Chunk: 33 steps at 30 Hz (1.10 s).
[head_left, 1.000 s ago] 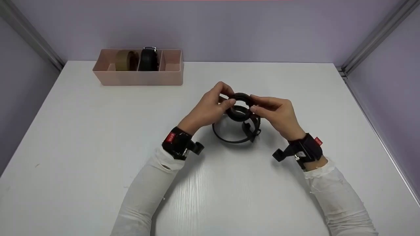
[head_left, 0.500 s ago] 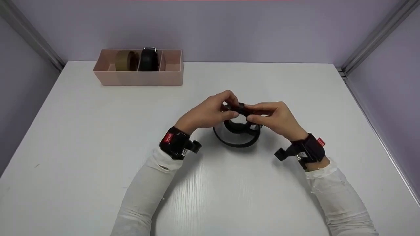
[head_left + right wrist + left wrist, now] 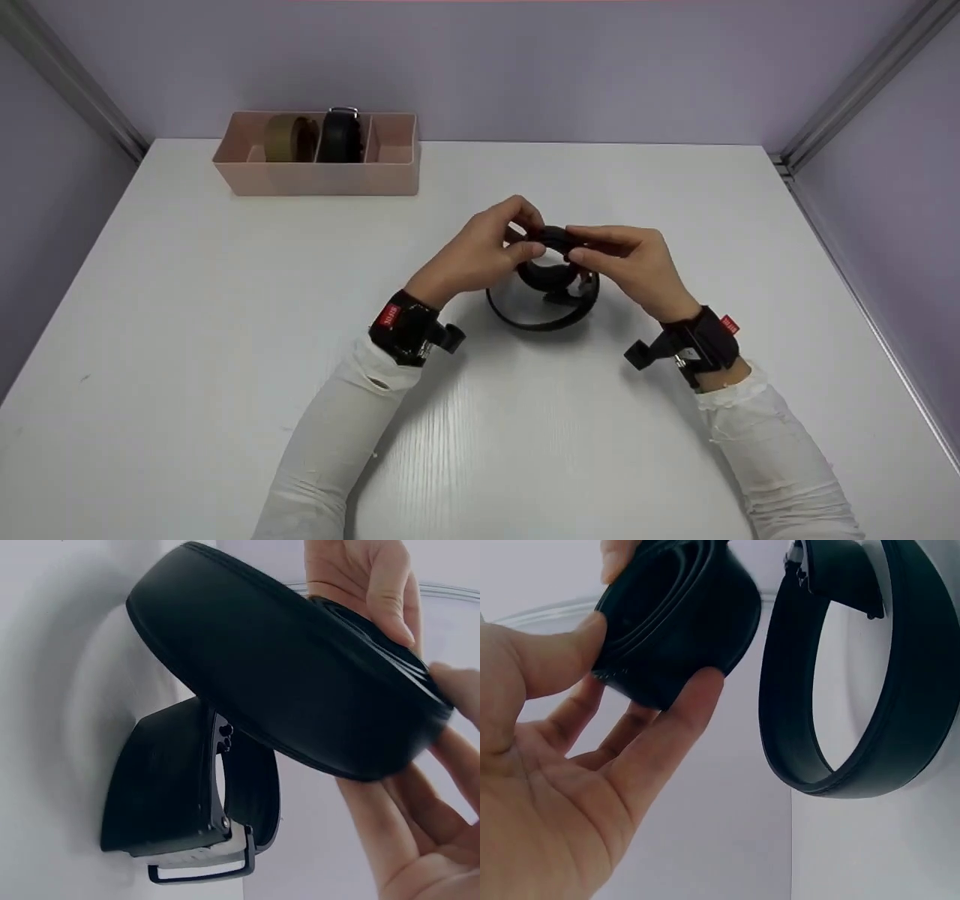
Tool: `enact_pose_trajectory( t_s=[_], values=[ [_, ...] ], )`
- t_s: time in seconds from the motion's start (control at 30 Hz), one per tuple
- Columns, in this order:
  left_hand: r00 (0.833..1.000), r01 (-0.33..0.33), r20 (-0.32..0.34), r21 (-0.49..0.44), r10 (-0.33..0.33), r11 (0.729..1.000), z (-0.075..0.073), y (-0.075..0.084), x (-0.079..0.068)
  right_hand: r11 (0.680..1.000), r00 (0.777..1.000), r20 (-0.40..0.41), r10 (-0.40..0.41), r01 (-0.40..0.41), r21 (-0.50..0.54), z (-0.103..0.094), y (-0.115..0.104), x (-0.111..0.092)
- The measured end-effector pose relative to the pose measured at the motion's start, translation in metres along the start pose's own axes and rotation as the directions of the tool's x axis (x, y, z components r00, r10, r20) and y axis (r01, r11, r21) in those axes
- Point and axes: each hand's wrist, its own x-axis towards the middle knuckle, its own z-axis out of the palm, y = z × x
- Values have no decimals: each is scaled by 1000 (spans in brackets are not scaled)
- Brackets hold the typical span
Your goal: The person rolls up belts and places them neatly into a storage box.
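Observation:
A black belt (image 3: 549, 279) is partly rolled into a coil between both hands, above the white table. My left hand (image 3: 484, 251) grips the coil's left side, thumb on the near edge and fingers round the outside. On its right side, my right hand (image 3: 637, 266) pinches the coil between thumb and fingers. The belt's unrolled strap (image 3: 922, 705) hangs as a wide loop below the coil, close to the tabletop. In the right wrist view the metal buckle (image 3: 250, 851) shows at the loose end, near the punched holes.
A pink divided box (image 3: 322, 180) stands at the back left. It holds a tan tape roll (image 3: 281, 139) and a black rolled belt (image 3: 341, 139) with a buckle on top; its right compartment shows bare. Pale panels border the table (image 3: 187, 315).
Both hands dipped toward the table with the coil, then rose partway again. The coil has turned in the fingers, and the loose strap below has shifted. The box stays put.

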Motion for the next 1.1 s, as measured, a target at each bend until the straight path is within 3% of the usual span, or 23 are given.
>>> enact_pose_trajectory(
  t_s=[0.2, 0.4, 0.53, 0.83, 0.97, 1.1],
  values=[
    [996, -15, -85, -62, 9, 998, 0, 1, 0, 998, 996, -80, -27, 31, 59, 2, 1, 1],
    [999, 27, -28, -81, -29, 996, -2, 0, 0, 999, 997, -75, -16, 18, 31, 2, 3, 1],
    [1000, 28, 15, -42, -27, 999, -4, 0, 0, 999, 998, -50, -27, 28, 17, 1, 3, 1],
    [991, 19, 129, 69, -28, 997, -4, 0, -1, 987, 993, 118, 18, 1, -160, -6, -1, 0],
    [992, 12, 125, 76, -22, 997, -2, -2, -1, 985, 991, 130, 28, -6, -170, -6, -1, 0],
    [997, 1, 80, 67, -6, 998, -1, -2, 0, 991, 996, 88, 24, -12, -130, -3, -2, 0]
  ],
)
